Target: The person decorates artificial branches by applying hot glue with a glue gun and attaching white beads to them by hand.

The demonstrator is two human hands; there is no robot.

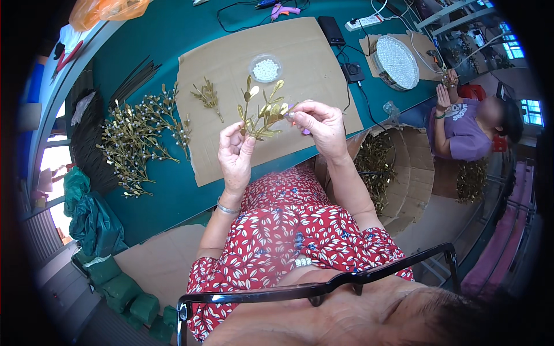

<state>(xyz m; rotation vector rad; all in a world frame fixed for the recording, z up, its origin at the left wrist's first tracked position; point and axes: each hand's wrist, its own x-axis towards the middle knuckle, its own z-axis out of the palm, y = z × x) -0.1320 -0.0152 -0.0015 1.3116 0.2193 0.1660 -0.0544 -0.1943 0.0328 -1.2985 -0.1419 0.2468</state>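
Note:
My left hand (235,151) is closed, pinching the stem end of an artificial leaf sprig (261,118) with gold-green leaves, held above the cardboard sheet. The thumb and forefinger of my right hand (321,124) are pressed together at the sprig's right side, on what looks like a small white bead (290,115). Partly hidden behind that hand is a purple thing (306,131); its kind does not show. Beyond the sprig stands a clear bowl of white beads (266,69). A second small sprig (208,97) lies to its left on the cardboard (231,57).
Left on the green table lie many sprigs with pale berries (138,138) and dark stems (135,81). At the back are a purple-pink glue gun (284,10), black power adapters (352,72) and cables. Rightward stand a round tray (395,62), a leaf-filled cardboard box (412,173) and a seated co-worker (470,127).

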